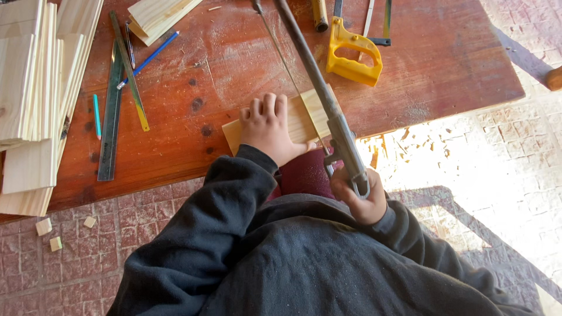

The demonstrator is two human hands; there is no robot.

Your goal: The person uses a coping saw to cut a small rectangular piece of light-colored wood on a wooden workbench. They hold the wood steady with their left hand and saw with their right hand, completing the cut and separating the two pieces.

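Observation:
My left hand point(270, 127) lies flat, fingers together, on a pale wooden board point(310, 114) at the near edge of a red-brown workbench point(246, 52). My right hand point(362, 198) grips the handle of a grey metal-framed hacksaw point(328, 102). The saw's frame runs diagonally from my right hand up across the board toward the far side of the bench. Its thin blade lies across the board just right of my left thumb. Dark sleeves cover both arms.
A yellow saw handle point(353, 54) lies beyond the board. Stacked pale wooden slats point(35, 88) fill the left end, with a dark ruler point(110, 117), a striped stick point(130, 73), and blue pens point(149, 58) beside them. Small wood offcuts point(50, 231) and chips point(404, 143) litter the brick floor.

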